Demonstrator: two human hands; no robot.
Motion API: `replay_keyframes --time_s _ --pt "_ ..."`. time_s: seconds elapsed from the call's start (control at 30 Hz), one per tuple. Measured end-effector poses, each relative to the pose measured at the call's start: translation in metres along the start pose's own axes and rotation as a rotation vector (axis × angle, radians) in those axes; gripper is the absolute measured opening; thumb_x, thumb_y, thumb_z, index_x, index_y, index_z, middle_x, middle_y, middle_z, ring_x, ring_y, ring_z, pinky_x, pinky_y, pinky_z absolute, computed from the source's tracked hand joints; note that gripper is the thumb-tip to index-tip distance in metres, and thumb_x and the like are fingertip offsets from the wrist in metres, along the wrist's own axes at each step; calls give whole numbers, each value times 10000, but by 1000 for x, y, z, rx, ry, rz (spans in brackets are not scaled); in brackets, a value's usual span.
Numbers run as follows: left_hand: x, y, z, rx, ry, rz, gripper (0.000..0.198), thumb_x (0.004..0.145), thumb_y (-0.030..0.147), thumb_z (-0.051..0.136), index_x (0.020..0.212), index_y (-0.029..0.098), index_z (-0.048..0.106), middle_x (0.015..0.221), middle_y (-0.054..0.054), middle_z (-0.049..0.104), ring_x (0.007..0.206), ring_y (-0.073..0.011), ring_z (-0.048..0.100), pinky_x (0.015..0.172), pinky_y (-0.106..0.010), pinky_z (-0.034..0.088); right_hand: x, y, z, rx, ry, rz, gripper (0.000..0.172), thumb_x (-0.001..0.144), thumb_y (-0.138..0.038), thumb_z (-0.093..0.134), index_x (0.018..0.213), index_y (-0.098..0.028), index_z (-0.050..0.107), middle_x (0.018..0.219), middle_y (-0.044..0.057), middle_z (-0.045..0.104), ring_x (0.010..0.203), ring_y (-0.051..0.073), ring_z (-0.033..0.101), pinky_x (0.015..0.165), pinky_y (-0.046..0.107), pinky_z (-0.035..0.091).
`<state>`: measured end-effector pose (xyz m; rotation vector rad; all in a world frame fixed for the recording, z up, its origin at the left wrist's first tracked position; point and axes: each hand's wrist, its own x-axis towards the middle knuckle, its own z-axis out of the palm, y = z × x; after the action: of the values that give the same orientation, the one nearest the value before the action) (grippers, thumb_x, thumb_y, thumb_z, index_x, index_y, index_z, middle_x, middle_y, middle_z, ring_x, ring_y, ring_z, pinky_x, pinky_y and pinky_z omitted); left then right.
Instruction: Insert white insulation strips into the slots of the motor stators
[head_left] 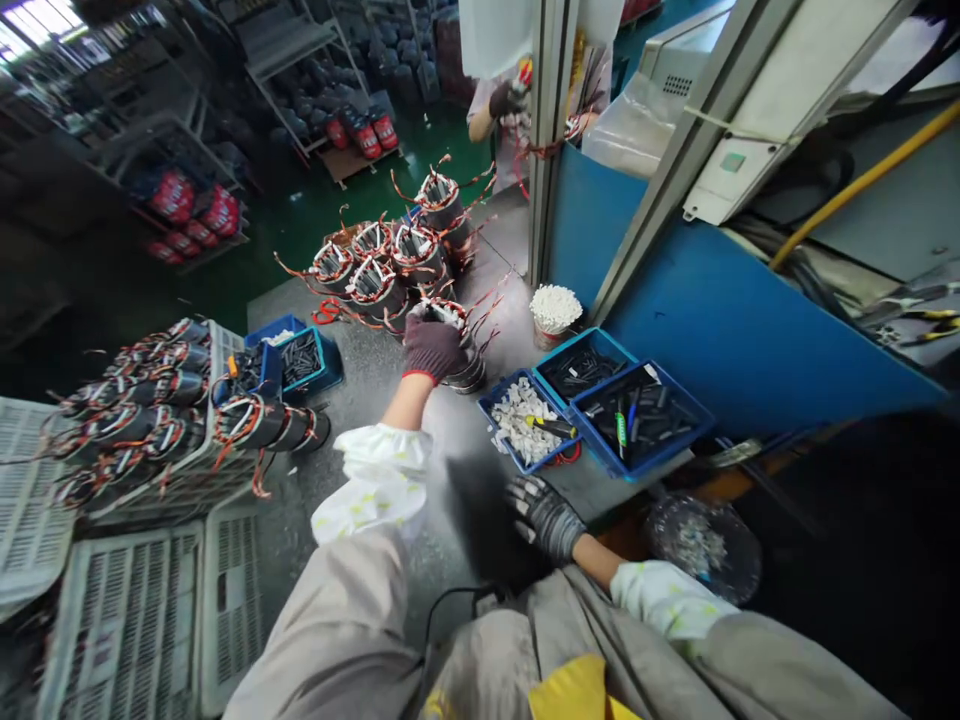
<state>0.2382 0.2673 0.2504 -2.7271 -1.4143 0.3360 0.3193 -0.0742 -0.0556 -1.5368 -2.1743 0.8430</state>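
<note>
My left hand [433, 347], in a dark maroon knit glove, grips the near upper rim of a motor stator [466, 378] standing on the worktable [480, 440]. Copper windings and red and white leads stick out of its top; my fingertips are partly hidden inside the rim. Several more wound stators [377, 287] stand grouped just beyond it. My right hand [547, 517], in a grey and black glove, rests low by the table's near edge with fingers apart and nothing in it. Closest to it is a blue tray of white pieces [517, 415] with a yellow-and-black tool [551, 427] lying across it.
Blue bins of black sleeves [637, 415] stand at right, near a tub of white sticks [555, 308]. At left, a white crate [229, 350] holds more stators beside small blue bins [311, 360]. A metal post [547, 150] rises behind; a co-worker's gloved hand [508, 98] shows beyond.
</note>
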Motion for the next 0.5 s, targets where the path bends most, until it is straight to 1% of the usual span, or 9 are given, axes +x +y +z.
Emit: replay_keyframes --time_s 0.07,0.1,0.17,0.23,0.33,0.4,0.47,0.5 --pt "-42 -7 3 55 -33 -16 454 958 412 740 1170 27 856 1215 -334 842 1331 -506 746 1297 -692 355 1 -1 -4 8 -30 14 590 1028 -261 707 1616 -226 745 1695 180 675 1644 349 573 1473 655 287" --pt "-63 -12 5 52 -42 -21 464 941 424 767 1212 57 857 1268 -316 843 1397 -513 721 1316 -693 346 2 -1 -7 12 -43 19 587 1031 -267 712 1614 -216 745 1707 183 664 1649 348 567 1478 655 272" --pt "-106 -22 12 49 -53 -24 435 918 432 805 1250 157 863 1324 -241 858 1470 -487 695 1340 -683 351 5 0 -11 16 -60 23 595 1033 -265 717 1623 -191 732 1731 189 640 1648 345 566 1481 649 267" --pt "-149 -34 22 37 -56 -25 382 905 442 821 1220 231 869 1324 -180 874 1482 -454 698 1358 -681 360 8 -1 -15 18 -75 22 606 1030 -256 726 1631 -170 720 1744 195 624 1649 346 564 1472 642 294" --pt "-209 -53 37 -34 -68 14 287 857 449 812 1086 287 871 1332 -118 880 1501 -421 685 1424 -668 313 11 -10 -21 0 -99 32 591 1021 -266 757 1599 -144 740 1712 212 651 1642 369 572 1435 639 367" --pt "-242 -64 44 -120 -100 83 250 819 440 764 1027 346 868 1316 -51 889 1501 -401 688 1464 -654 263 8 -21 -28 2 -96 12 567 1032 -302 763 1578 -147 756 1651 213 704 1565 368 646 1369 596 471" --pt "-272 -74 48 -193 -154 121 266 757 409 714 977 384 862 1215 -18 908 1423 -403 743 1482 -656 230 3 -29 -47 13 -39 -60 508 1073 -366 731 1548 -192 782 1531 181 791 1391 331 760 1241 506 593" --pt "-287 -78 49 -215 -174 114 290 716 388 696 956 392 859 1160 -19 914 1365 -411 774 1486 -666 208 2 -29 -64 8 15 -102 468 1100 -399 701 1522 -223 800 1458 158 828 1299 310 796 1174 467 630"
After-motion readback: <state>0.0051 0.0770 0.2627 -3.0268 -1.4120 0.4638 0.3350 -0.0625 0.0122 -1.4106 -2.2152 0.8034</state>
